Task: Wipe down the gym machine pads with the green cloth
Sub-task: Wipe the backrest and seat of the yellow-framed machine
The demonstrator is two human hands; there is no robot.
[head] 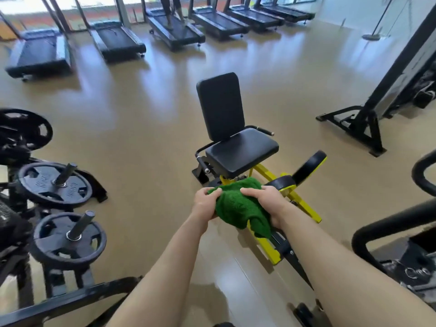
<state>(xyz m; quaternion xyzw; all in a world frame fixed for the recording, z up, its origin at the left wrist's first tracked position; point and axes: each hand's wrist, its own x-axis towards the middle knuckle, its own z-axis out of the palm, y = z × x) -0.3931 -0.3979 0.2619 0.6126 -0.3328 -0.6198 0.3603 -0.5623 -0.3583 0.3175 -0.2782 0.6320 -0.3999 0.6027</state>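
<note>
Head view: we are gripping the green cloth (pixel 238 206) bunched between left hand (pixel 204 202) and right hand (pixel 267 199); the black seat pad (pixel 240 154) is lying just beyond, slightly nearer the right hand.

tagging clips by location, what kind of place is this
A gym, most likely a commercial one. A row of treadmills lines the windows, weight plates sit on storage pegs at the left, and a padded seat machine with a yellow frame stands ahead. Both hands hold a green cloth.

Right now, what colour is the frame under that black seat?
Bright yellow: the frame below the seat pad shows best in the head view.
</note>
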